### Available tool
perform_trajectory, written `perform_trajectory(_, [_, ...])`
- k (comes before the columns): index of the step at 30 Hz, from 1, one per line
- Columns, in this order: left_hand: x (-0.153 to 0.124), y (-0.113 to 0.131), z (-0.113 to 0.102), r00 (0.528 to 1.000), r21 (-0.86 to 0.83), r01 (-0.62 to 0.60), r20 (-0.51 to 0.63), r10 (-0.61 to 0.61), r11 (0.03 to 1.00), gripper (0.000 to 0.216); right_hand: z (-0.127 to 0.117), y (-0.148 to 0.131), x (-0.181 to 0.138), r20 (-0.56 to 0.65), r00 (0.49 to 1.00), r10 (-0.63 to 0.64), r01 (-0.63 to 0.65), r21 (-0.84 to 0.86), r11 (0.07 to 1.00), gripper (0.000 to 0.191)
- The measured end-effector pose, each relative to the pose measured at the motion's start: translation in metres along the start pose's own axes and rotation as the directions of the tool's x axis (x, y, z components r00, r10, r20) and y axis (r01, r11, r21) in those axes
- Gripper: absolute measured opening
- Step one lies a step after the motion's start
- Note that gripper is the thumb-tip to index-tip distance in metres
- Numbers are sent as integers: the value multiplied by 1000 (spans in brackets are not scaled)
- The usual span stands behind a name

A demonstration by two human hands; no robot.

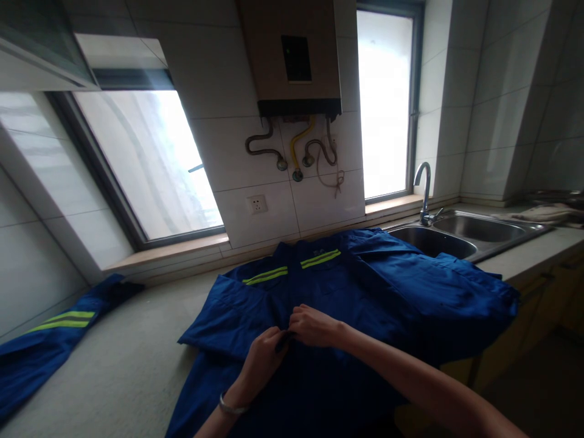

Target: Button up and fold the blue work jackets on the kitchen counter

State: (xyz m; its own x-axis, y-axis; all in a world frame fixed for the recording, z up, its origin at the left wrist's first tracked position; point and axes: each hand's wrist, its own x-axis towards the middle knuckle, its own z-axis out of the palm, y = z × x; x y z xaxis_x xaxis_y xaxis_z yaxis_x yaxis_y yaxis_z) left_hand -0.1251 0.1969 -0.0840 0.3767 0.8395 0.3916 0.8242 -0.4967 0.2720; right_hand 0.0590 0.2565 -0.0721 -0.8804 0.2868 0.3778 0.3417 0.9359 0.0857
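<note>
A blue work jacket [328, 292] with yellow-green reflective strips on the chest lies spread over the counter, its collar toward the wall. My left hand [264, 356], with a silver bangle at the wrist, is closed on the jacket's front edge near the middle. Right against it, my right hand [312, 325] pinches the same front edge. A small dark fold of cloth shows between the two hands. Whether a button or zip is under the fingers is hidden. One sleeve reaches right, past the sink's front edge.
Another blue garment [68, 331] with a reflective band lies on the counter [141, 328] at left. At right is a double steel sink [483, 228] with a faucet [425, 188]. A water heater [292, 55] with pipes hangs on the wall above a socket [257, 204].
</note>
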Motion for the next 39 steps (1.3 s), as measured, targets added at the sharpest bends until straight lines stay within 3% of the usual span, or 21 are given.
perform_trajectory(16, [-1,1,1,997,138,-74,-21,78,988,17,-6,-6,2,53,998,-24,27,-61,998,8])
perform_trajectory(28, [-1,-3,4,996,92,-67,-58,73,993,18,-2,-5,0,5,1000,14,-14,-35,999,6])
perform_trajectory(33, [-1,-8,5,995,75,-54,-81,60,996,19,-4,-3,-7,-47,995,90,-83,138,987,15])
perform_trajectory(35, [0,-7,2,996,53,-42,-80,47,998,21,-6,-2,-12,-124,980,158,-121,260,958,30])
perform_trajectory(37, [2,-6,-5,996,32,-41,-84,44,999,22,-8,2,-20,-223,940,260,-161,384,909,51])
perform_trajectory(39, [7,-11,-16,992,3,-10,-127,10,1000,22,-7,8,-26,-315,861,398,-196,517,833,51])
